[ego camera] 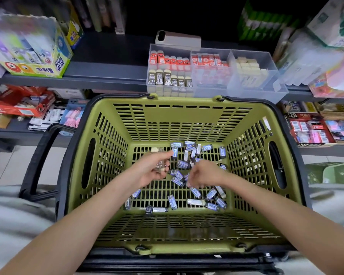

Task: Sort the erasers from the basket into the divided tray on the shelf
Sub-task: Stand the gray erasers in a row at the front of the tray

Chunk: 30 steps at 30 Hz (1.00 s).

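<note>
Dozens of erasers (179, 175) in blue-and-grey sleeves lie scattered over the floor of the basket (187, 124). They are thickest from its middle toward its far wall, with a looser line along its near wall.

Your left hand (153, 169) is down inside the basket, left of its middle, with the fingers curled round a few pale erasers (158, 164) in brownish sleeves. Blur keeps you from counting them.

Your right hand (205, 173) is just right of the basket's middle, low over the heap, knuckles up and fingers pointing down among the erasers. It is blurred, so you cannot tell whether it pinches one or only touches them. Your two hands are near each other but apart.

Just beyond the basket's far rim the tray (256, 94) sits on the shelf (107, 76):
- The compartment toward the basket's left side holds red erasers (169, 59) at the back and 2B erasers (167, 80) in front.
- The middle compartment holds red-and-white erasers (209, 61).
- The compartment toward the basket's right side holds cream erasers (246, 66).

A phone (178, 39) lies behind the tray, farther from the basket. A glue box (36, 64) stands on the same shelf, off beyond the basket's far left corner.
</note>
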Each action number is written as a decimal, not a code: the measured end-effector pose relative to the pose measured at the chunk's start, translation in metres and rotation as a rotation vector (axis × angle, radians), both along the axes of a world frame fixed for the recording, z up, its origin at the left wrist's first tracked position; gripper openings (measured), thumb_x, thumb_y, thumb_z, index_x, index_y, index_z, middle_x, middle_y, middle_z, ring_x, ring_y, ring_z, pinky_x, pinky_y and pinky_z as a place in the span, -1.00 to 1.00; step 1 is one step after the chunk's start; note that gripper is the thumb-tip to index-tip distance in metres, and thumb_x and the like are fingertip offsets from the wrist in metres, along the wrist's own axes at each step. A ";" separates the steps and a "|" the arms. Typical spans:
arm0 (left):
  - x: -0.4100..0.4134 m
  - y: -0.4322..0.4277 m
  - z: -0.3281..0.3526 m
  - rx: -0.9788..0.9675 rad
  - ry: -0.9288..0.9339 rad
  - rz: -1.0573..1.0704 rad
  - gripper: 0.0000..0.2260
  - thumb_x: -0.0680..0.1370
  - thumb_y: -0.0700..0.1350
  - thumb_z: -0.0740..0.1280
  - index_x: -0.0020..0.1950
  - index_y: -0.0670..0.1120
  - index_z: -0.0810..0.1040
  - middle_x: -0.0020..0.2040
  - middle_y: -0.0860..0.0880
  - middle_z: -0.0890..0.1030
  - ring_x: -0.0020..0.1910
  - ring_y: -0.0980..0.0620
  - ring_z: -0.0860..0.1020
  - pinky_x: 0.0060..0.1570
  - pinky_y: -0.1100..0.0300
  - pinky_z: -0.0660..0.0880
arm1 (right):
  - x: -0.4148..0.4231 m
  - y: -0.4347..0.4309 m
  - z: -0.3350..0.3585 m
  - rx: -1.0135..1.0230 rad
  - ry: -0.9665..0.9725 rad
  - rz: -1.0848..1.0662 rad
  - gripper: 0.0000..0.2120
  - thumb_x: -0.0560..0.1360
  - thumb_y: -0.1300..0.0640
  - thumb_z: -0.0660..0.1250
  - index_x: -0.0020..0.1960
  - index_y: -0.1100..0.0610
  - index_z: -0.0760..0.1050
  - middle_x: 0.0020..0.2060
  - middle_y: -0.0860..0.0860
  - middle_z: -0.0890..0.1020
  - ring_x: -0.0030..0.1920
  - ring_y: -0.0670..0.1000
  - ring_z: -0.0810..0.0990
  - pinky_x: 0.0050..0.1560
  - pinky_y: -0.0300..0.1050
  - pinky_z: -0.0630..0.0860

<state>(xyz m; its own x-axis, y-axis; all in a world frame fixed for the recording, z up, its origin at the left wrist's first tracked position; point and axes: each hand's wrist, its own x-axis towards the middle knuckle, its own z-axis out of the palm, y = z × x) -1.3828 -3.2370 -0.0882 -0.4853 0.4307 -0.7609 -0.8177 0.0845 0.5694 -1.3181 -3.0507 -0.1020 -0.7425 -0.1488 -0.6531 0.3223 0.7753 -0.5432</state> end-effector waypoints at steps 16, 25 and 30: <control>-0.002 -0.003 -0.005 -0.024 -0.012 -0.021 -0.74 0.38 -0.22 0.45 0.03 -0.18 0.50 -0.22 -0.06 0.48 -0.31 0.09 0.40 -0.31 0.29 0.43 | 0.014 -0.009 -0.022 -0.031 0.101 -0.122 -0.83 0.45 0.07 0.37 -0.19 0.17 0.62 -0.38 0.00 0.60 -0.36 -0.07 0.52 -0.25 -0.19 0.55; 0.008 0.031 0.007 0.249 -0.092 0.010 -0.56 0.31 -0.18 0.50 0.15 -0.24 0.51 -0.15 -0.16 0.62 -0.35 0.05 0.53 -0.39 0.27 0.48 | -0.027 0.012 0.041 -0.718 0.017 -0.430 -0.84 0.43 0.38 0.36 -0.04 0.21 0.61 -0.23 0.10 0.66 -0.29 -0.04 0.62 -0.23 -0.26 0.59; 0.007 0.023 0.002 0.259 -0.145 0.061 -0.71 0.36 -0.24 0.47 0.00 -0.19 0.47 -0.25 -0.15 0.58 -0.36 0.05 0.46 -0.41 0.31 0.44 | -0.018 0.047 0.023 -0.560 -0.141 -0.517 -0.84 0.45 0.38 0.32 0.01 0.26 0.55 -0.17 0.12 0.67 -0.22 -0.01 0.67 -0.17 -0.25 0.60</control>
